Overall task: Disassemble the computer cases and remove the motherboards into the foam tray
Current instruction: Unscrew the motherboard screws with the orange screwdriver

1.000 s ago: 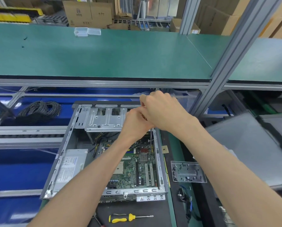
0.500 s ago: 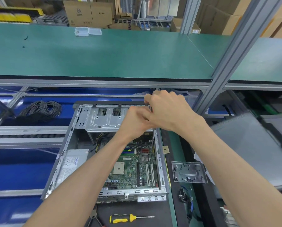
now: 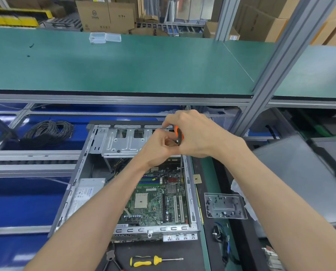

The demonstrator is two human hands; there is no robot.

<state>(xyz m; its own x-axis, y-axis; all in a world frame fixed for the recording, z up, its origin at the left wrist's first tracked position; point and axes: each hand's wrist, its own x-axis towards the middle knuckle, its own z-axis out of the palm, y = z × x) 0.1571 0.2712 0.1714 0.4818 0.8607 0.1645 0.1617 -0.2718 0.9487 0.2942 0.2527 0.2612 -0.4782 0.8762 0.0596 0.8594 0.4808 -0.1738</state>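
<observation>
Head view
Computer case (image 3: 81, 184): lid off, lying flat at centre on the black mat; right wall just beside the mat's green edge strip.
Motherboard (image 3: 155, 200): seated in the case's right half, bare from 6 to 3 o'clock of the hands.
Right hand (image 3: 200, 132): curled round an orange-and-black screwdriver (image 3: 178, 134), shaft dropping straight down close along the case's right wall.
Left hand (image 3: 159, 147): fingers curled, meeting the right at the handle; cannot tell what it pinches.
Drive cage (image 3: 122, 142): spans the case's far end, at 9 o'clock of the hands.
Power supply (image 3: 85, 194): against the left wall.
Yellow screwdriver (image 3: 155, 261): at 6 o'clock, loose on the mat below the case's near edge.
Screw tray (image 3: 224, 206): clear, at 3 o'clock, apart from the case.
Cable coil (image 3: 48, 131): at 10 o'clock, well apart.
</observation>
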